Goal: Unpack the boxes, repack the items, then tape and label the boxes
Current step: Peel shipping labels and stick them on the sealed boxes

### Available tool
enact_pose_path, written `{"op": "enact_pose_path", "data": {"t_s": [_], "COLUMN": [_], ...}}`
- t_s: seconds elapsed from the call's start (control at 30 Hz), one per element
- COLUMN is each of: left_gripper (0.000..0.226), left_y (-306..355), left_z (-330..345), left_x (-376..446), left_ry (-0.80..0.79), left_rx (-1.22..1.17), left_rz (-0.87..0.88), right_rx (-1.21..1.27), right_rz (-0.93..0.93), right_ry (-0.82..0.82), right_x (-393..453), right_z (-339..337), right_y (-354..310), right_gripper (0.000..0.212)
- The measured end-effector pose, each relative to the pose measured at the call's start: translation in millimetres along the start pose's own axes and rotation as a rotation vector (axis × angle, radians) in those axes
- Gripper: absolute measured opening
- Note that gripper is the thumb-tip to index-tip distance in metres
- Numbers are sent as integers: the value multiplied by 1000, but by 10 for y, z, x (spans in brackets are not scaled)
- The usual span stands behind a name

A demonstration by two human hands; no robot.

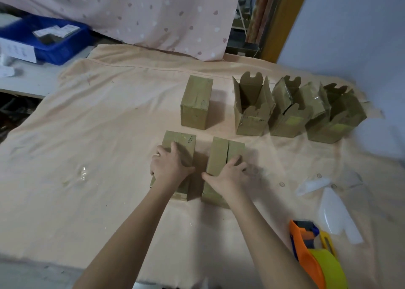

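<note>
Two closed cardboard boxes stand side by side in front of me on the peach cloth. My left hand (169,165) grips the top of the left box (183,142), which has clear tape across it. My right hand (226,174) grips the top of the right box (225,150), whose flaps meet at an untaped seam. Behind them stands a third closed box (196,103). To its right stand three open boxes (252,109), (289,113), (337,117) with flaps up. A tape dispenser (313,256), orange with a yellow roll, lies at the lower right.
White plastic pieces (331,214) lie on the cloth right of my right arm. A blue crate (54,47) with papers sits on a white shelf at the far left. A pink dotted curtain (142,14) hangs behind the table. The cloth's left half holds only a tape scrap (82,173).
</note>
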State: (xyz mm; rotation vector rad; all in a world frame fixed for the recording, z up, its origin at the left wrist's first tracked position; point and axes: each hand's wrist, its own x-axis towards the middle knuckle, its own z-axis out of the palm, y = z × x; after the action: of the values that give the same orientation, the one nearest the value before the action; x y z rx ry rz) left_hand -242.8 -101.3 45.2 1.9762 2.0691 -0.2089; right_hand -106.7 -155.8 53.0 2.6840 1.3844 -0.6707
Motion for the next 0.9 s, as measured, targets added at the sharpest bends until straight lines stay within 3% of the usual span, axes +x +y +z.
{"op": "enact_pose_path", "data": {"t_s": [0.47, 0.9], "left_gripper": [87, 85], "left_y": [-343, -1620], "left_z": [-387, -955], "left_x": [247, 1418], "left_ry": [150, 98], "left_rx": [-116, -22], "left_rz": [-11, -15], "right_rx": [-1, -47], "right_rz": [-167, -263], "right_ry": [22, 79], "right_x": [-29, 72], "right_z": [-113, -79], "right_y": [-228, -1945], "right_gripper": [121, 115]}}
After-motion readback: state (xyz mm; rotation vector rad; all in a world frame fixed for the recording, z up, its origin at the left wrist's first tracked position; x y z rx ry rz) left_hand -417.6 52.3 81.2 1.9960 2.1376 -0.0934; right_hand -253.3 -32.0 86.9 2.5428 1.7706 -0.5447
